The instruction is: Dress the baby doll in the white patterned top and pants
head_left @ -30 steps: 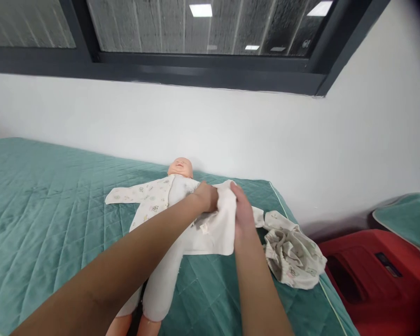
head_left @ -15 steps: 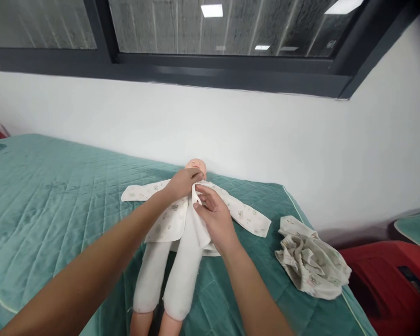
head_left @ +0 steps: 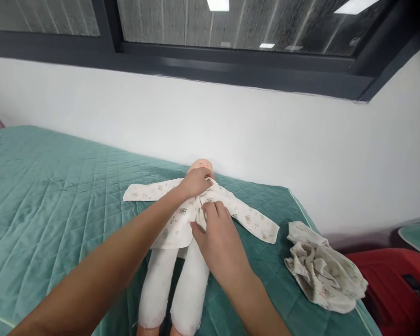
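A doll (head_left: 202, 164) lies on its back, its white padded legs pointing toward me. It wears a white patterned shirt (head_left: 177, 224) with both sleeves spread out. At the collar, just below the doll's head, my left hand (head_left: 198, 181) has its fingers closed on the shirt's edge. My right hand (head_left: 219, 233) rests over the shirt front at chest height, fingers bent and thumb apart, the palm facing down. Whether its fingertips pinch any cloth is hidden. The front panels meet near the chest and part lower down.
A crumpled patterned garment (head_left: 327, 268) lies right of the doll on the green quilted cover (head_left: 73, 186). Beyond the cover's right edge is a red object (head_left: 392, 284). Behind stand a white wall (head_left: 266, 130) and a dark window frame (head_left: 231, 67).
My right hand has let the lifted front flap down and moved lower over the chest, palm turned down. My left hand stays at the collar. The whole view has shifted slightly.
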`<state>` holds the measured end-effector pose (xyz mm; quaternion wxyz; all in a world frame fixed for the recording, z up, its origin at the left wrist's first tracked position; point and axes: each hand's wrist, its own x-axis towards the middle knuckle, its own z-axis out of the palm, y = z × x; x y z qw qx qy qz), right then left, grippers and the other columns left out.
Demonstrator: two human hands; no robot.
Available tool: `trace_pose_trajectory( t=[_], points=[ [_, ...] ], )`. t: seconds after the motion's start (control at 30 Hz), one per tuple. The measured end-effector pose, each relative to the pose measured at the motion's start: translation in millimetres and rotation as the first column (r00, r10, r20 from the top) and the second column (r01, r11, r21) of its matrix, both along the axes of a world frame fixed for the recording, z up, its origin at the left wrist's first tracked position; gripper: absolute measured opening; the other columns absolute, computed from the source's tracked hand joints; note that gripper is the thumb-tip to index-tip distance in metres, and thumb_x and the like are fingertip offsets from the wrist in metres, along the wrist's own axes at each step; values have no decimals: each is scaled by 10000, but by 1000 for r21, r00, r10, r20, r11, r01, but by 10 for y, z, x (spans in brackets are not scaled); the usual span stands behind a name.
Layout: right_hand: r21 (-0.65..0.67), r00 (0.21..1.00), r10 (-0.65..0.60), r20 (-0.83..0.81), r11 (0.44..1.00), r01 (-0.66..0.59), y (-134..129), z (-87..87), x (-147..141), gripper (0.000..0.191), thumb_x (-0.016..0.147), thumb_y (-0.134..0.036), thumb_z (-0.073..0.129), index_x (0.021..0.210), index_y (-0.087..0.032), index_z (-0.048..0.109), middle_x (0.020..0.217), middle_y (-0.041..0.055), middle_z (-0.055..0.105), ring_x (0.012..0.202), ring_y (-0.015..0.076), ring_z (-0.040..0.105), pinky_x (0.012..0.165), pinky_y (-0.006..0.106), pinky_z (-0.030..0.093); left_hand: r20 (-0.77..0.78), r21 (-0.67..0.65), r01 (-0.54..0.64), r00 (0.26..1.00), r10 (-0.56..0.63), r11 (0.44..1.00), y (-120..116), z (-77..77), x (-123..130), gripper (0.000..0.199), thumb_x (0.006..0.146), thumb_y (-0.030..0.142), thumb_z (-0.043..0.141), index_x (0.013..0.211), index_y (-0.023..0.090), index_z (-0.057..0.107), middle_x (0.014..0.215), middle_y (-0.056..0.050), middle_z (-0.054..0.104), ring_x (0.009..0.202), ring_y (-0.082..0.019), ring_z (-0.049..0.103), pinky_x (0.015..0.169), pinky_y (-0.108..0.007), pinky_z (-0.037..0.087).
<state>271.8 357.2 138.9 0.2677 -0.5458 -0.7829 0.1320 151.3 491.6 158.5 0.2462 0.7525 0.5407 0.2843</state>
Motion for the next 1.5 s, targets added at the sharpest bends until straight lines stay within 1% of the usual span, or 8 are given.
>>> trace_pose_trajectory(
  t=[0.13,0.4,0.63,0.8,0.93,1.0,1.2,1.5],
  points=[
    [-111,990,6,138,994,10,-91,79,8,31,913,-219,503,886,-224,487,849,22,574,663,193,521,539,314,332,53,32,-105,993,104,994,142,-49,27,99,768,173,602,760,191,699,924,-33,734,919,-192,646,839,-291,477],
    [-44,947,281,155,960,-278,-149,67,-100,67,894,-162,554,860,-215,529,860,4,596,785,179,556,617,299,365,83,127,-230,972,220,965,284,-240,21,146,765,109,570,799,197,682,899,-43,713,875,-208,638,818,-329,482],
    [57,898,435,58,897,-438,-47,20,-105,122,957,-197,491,881,-215,585,837,13,621,844,178,576,753,321,456,302,311,-273,937,178,910,-175,-393,-233,286,777,48,497,962,205,650,1075,-57,632,1050,-196,591,931,-343,479],
    [294,959,278,-55,922,-251,130,-216,-115,221,959,-219,476,1151,-194,582,1201,106,620,1165,247,537,1020,447,433,446,320,-433,854,269,843,-866,-769,-621,210,848,139,487,982,222,626,1097,-49,625,1096,-200,566,957,-367,464],
    [302,982,187,-33,938,-168,215,-368,-100,458,950,-302,499,1389,-176,461,1504,137,433,1436,278,325,1167,525,309,567,-22,-467,723,396,884,-1258,-1102,-845,226,791,97,490,960,202,597,997,-44,667,968,-190,627,890,-365,491],
    [285,979,202,9,938,-196,218,-411,-99,501,947,-329,509,1415,-160,449,1551,135,374,1475,273,259,1201,525,254,573,-81,-398,732,369,914,-1392,-1184,-902,277,761,63,476,972,200,592,961,-35,677,925,-180,642,879,-360,496],
    [228,945,238,-223,955,-187,39,-525,6,526,958,-356,507,1463,-250,404,1562,51,376,1483,217,251,1226,478,220,447,49,-288,863,237,956,-1663,-1193,-949,304,784,76,497,1033,214,604,1026,-41,640,964,-178,612,904,-356,479],
    [-5,838,-5,-545,1000,3,-440,-862,462,505,915,-336,554,1404,-280,443,1477,67,461,1345,229,449,1128,467,374,432,59,-136,897,98,989,-1810,-1135,-953,551,763,167,652,1287,247,500,1272,-76,545,1111,-195,563,1015,-352,438]
  ],
)
